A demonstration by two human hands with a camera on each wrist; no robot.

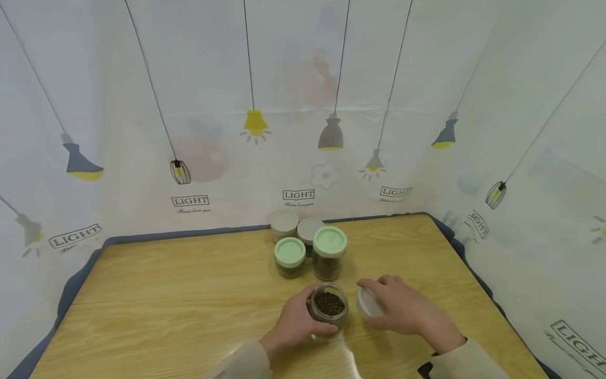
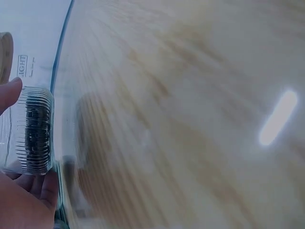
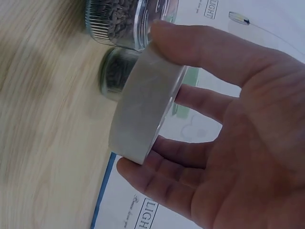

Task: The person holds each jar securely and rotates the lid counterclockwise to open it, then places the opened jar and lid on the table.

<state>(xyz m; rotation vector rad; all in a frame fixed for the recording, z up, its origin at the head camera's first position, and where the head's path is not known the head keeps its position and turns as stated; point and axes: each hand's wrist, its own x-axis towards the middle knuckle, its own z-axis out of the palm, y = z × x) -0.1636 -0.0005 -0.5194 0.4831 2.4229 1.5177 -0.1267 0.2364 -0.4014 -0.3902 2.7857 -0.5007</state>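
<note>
Wooden table [image 1: 165, 295], left hand [image 1: 291, 323] gripping open jar [image 1: 329, 308], right hand [image 1: 407, 310] holding lid [image 1: 368, 304]

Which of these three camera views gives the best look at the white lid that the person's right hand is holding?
The right wrist view: the white lid fills the frame, edge-on, pinched between thumb and fingers of the right hand. The head view shows it small, mostly covered by that hand, beside the open jar. The left wrist view does not show it.

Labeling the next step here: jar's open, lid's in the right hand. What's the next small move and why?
Probably set the white lid down on the table. The right hand holds it clear beside the open jar, which the left hand steadies, contents exposed.
</note>
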